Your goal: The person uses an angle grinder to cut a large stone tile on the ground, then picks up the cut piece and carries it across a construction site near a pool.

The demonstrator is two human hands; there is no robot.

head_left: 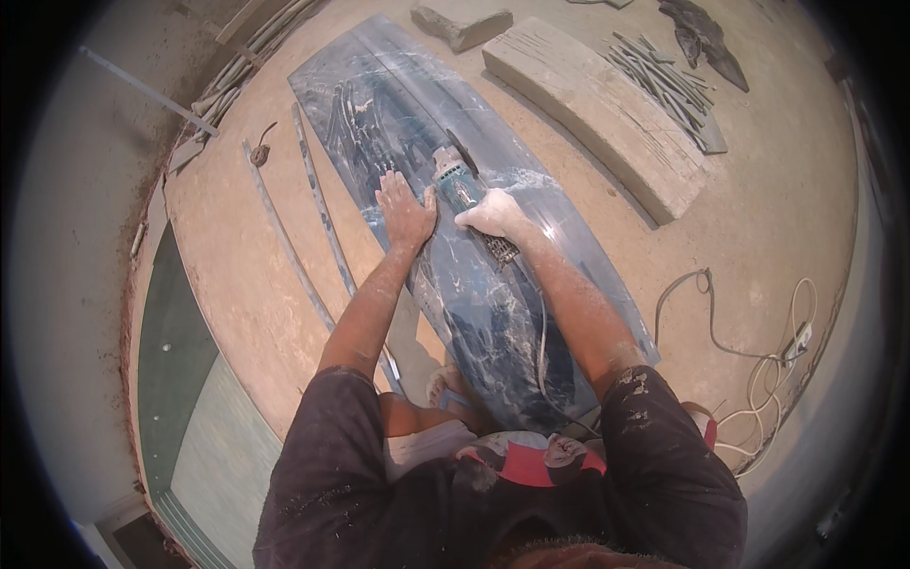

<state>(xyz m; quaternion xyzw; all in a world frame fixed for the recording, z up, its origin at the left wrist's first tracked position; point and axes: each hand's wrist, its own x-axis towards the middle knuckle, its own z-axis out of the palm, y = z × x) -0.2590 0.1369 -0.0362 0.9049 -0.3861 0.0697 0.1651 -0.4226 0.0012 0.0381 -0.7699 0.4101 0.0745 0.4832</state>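
A long dark grey-blue stone slab with white veining and pale dust lies on the floor in front of me. My right hand, whitened with dust, grips the body of a teal and grey angle grinder, whose disc is at its upper end, on the slab. My left hand lies on the slab just left of the grinder, fingers stretched out and thumb apart. A cable runs from the grinder down over the slab toward my body.
Narrow strips lie left of the slab. A pale block, thin offcuts, a rough stone and dark cloth are at the upper right. Cables and a power strip are at right; a green recessed step is at lower left.
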